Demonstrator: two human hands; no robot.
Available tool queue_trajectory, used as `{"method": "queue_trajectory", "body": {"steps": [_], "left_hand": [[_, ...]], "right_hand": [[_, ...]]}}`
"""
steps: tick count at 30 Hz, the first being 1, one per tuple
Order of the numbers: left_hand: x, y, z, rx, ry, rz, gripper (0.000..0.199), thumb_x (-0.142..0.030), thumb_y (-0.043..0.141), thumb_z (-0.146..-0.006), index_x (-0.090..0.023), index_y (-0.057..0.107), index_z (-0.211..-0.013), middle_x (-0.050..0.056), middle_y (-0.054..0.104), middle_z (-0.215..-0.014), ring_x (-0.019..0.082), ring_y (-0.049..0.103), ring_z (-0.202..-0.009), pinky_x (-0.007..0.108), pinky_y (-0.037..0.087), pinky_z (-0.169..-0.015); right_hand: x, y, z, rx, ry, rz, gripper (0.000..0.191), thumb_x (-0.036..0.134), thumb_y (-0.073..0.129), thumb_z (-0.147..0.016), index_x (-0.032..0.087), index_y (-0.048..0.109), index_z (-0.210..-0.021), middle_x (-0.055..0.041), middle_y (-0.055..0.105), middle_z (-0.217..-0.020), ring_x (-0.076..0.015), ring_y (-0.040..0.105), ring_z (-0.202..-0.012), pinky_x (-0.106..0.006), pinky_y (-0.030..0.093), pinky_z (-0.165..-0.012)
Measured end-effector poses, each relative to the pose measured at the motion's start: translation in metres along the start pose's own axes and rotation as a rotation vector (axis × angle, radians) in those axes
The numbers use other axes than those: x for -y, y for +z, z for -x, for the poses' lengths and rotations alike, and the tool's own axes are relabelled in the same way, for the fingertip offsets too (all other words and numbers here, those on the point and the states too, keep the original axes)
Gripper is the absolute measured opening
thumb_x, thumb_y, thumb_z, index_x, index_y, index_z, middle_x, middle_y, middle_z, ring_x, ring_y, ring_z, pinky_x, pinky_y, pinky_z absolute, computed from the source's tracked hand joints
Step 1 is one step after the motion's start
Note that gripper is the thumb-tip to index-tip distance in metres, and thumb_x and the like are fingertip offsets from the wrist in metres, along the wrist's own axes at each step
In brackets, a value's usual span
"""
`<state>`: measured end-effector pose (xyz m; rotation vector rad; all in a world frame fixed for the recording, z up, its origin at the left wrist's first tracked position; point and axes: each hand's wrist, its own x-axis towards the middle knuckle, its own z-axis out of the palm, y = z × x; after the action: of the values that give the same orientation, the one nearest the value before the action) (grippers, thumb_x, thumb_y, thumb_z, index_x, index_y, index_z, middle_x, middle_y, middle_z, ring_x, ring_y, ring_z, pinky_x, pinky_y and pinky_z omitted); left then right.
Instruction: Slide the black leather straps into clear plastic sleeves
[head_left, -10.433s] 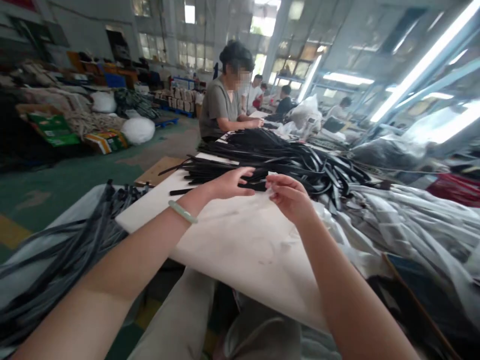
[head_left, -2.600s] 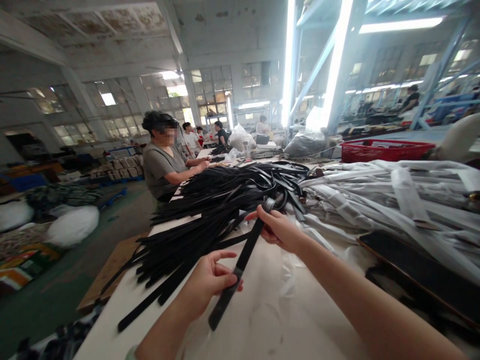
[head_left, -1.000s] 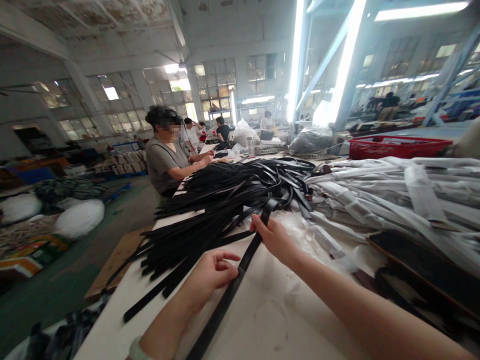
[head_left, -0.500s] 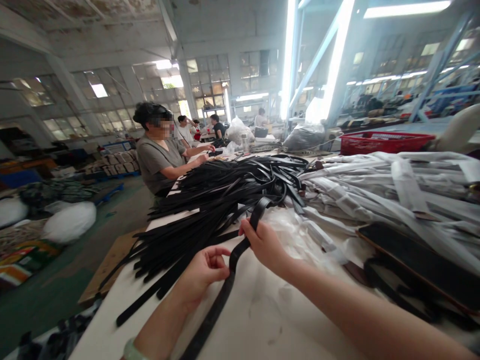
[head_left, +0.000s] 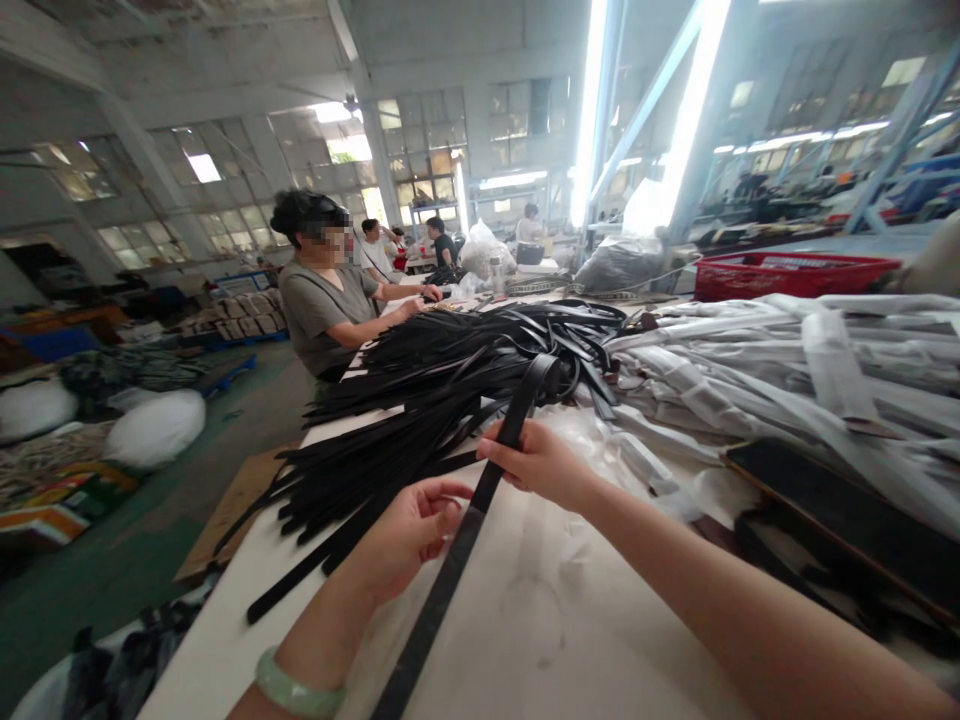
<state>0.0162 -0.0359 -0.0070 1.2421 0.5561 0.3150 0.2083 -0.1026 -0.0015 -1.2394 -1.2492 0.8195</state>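
Note:
A long black strap [head_left: 446, 590] runs from the lower edge of the view up over the white table [head_left: 525, 630]. My right hand [head_left: 529, 455] is closed round its upper part, and a loop of the strap bends over beyond the fingers. Beside the strap's left edge is my left hand [head_left: 424, 525], its fingers curled with thumb and forefinger apart; it seems to hold nothing. A green bangle [head_left: 296, 690] circles the left wrist. Behind and to the left of both hands lies a large pile of black straps [head_left: 390, 440].
White wrapped straps [head_left: 720, 370] are heaped at the right, near a dark flat board [head_left: 840, 515]. A red basket [head_left: 787, 278] stands behind them. Across the table's left side, a person in grey [head_left: 322, 305] works; other people sit farther back.
The strap between my hands has straightened from a curve. My left hand's thumb and forefinger have parted from it. The whole view has shifted slightly.

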Motion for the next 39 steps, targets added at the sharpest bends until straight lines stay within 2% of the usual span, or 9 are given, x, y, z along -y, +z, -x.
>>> {"method": "queue_trajectory", "body": {"steps": [3, 6, 9, 16, 19, 22, 28, 35, 39], "left_hand": [[0.001, 0.003, 0.008, 0.319, -0.187, 0.084, 0.066, -0.065, 0.066, -0.069, -0.011, 0.059, -0.107, 0.015, 0.068, -0.091, 0.024, 0.066, -0.081, 0.033, 0.048, -0.072], [0.003, 0.007, 0.012, 0.441, -0.265, 0.17, 0.054, -0.061, 0.055, -0.08, -0.014, 0.057, -0.107, 0.01, 0.066, -0.079, 0.019, 0.063, -0.063, 0.039, 0.05, -0.067], [0.005, 0.01, 0.01, 0.386, -0.276, 0.265, 0.045, -0.055, 0.056, -0.083, -0.011, 0.06, -0.093, -0.002, 0.048, -0.058, 0.005, 0.04, -0.046, 0.025, 0.046, -0.057], [0.005, 0.016, 0.005, 0.349, -0.332, 0.418, 0.046, -0.059, 0.054, -0.082, -0.014, 0.054, -0.079, -0.008, 0.025, -0.056, 0.004, 0.016, -0.046, 0.014, 0.02, -0.043], [0.005, 0.016, 0.006, 0.335, -0.332, 0.427, 0.046, -0.06, 0.053, -0.082, -0.014, 0.052, -0.079, -0.008, 0.024, -0.056, 0.004, 0.013, -0.046, 0.015, 0.018, -0.043], [0.004, 0.016, 0.007, 0.322, -0.346, 0.425, 0.046, -0.059, 0.054, -0.082, -0.014, 0.052, -0.079, -0.009, 0.024, -0.056, 0.004, 0.013, -0.046, 0.014, 0.018, -0.043], [0.003, 0.017, 0.007, 0.361, -0.417, 0.402, 0.047, -0.06, 0.057, -0.08, -0.014, 0.052, -0.08, -0.008, 0.025, -0.057, 0.003, 0.015, -0.047, 0.014, 0.014, -0.043], [0.004, 0.017, 0.004, 0.294, -0.301, 0.382, 0.043, -0.06, 0.054, -0.082, -0.017, 0.048, -0.079, -0.009, 0.023, -0.056, 0.004, 0.012, -0.045, 0.014, 0.012, -0.041], [0.001, 0.016, 0.005, 0.305, -0.313, 0.385, 0.044, -0.06, 0.054, -0.082, -0.016, 0.049, -0.078, -0.008, 0.025, -0.056, 0.003, 0.014, -0.046, 0.013, 0.013, -0.041]], "right_hand": [[0.005, -0.008, -0.002, -0.014, -0.06, 0.0, 0.032, 0.048, 0.063, -0.08, 0.017, 0.057, -0.077, 0.0072, 0.04, -0.051, -0.0053, 0.036, -0.041, -0.019, 0.024, -0.037], [0.009, -0.012, -0.004, -0.045, -0.076, -0.046, 0.035, 0.05, 0.066, -0.076, 0.017, 0.057, -0.081, 0.0079, 0.041, -0.053, -0.0046, 0.035, -0.04, -0.019, 0.024, -0.036], [0.008, -0.011, -0.005, -0.095, -0.053, -0.126, 0.039, 0.055, 0.06, -0.08, 0.017, 0.054, -0.078, 0.0088, 0.039, -0.047, -0.0051, 0.033, -0.036, -0.019, 0.02, -0.034], [0.001, 0.021, 0.007, -0.014, -0.025, -0.136, 0.043, 0.059, 0.056, -0.08, 0.017, 0.053, -0.073, 0.0072, 0.04, -0.048, -0.006, 0.035, -0.039, -0.02, 0.021, -0.035], [-0.004, 0.036, 0.013, 0.022, 0.017, -0.173, 0.046, 0.062, 0.058, -0.077, 0.017, 0.054, -0.07, 0.0068, 0.04, -0.049, -0.0059, 0.033, -0.04, -0.021, 0.021, -0.037], [-0.004, 0.031, 0.01, 0.025, 0.103, -0.258, 0.046, 0.061, 0.059, -0.076, 0.016, 0.06, -0.076, 0.0069, 0.039, -0.048, -0.0065, 0.033, -0.041, -0.021, 0.022, -0.039], [0.0, 0.004, -0.006, -0.257, 0.115, -0.506, 0.041, 0.054, 0.07, -0.069, 0.014, 0.061, -0.073, 0.0108, 0.029, -0.041, -0.0035, 0.019, -0.037, -0.021, 0.011, -0.039], [-0.007, 0.041, 0.015, 0.065, 0.203, -0.4, 0.044, 0.057, 0.067, -0.072, 0.013, 0.063, -0.072, 0.0052, 0.045, -0.047, -0.0057, 0.036, -0.041, -0.021, 0.02, -0.04], [-0.008, 0.018, 0.001, -0.172, 0.222, -0.635, 0.042, 0.053, 0.07, -0.07, 0.012, 0.065, -0.08, 0.0109, 0.027, -0.046, -0.0041, 0.018, -0.041, -0.021, 0.01, -0.04]]}}
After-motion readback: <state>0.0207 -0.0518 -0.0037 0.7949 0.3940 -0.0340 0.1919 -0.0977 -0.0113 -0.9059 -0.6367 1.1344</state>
